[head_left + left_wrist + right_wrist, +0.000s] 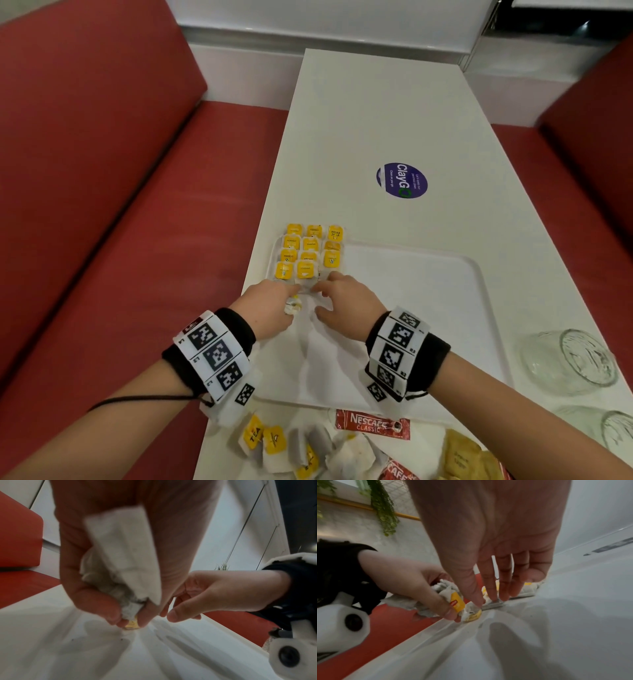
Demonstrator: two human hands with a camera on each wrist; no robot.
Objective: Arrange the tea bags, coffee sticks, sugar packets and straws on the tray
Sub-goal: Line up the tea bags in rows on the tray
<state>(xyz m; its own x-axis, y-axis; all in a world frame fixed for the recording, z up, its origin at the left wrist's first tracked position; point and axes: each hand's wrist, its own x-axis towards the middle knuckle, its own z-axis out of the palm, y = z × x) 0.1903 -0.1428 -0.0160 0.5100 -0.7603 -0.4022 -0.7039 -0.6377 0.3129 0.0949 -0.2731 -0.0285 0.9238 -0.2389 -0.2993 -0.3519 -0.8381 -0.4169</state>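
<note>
Head view shows a white rectangular plastic tray on a long white table between red padded benches. Yellow-tagged tea bags lie in neat rows in the tray's far left corner. Both hands meet just in front of those rows. The left hand clutches a bunch of crumpled white tea bags in its curled fingers, one yellow tag poking out. The right hand has its fingers extended downward, fingertips pressing a tea bag flat on the tray floor beside the left hand's bundle; it grasps nothing. At the near table edge, outside the tray, lie a loose heap of more tea bags, red Nescafe coffee sticks and brown sugar packets. Two clear glass jars rest on their sides to the right. A round purple sticker marks the table farther off.
</note>
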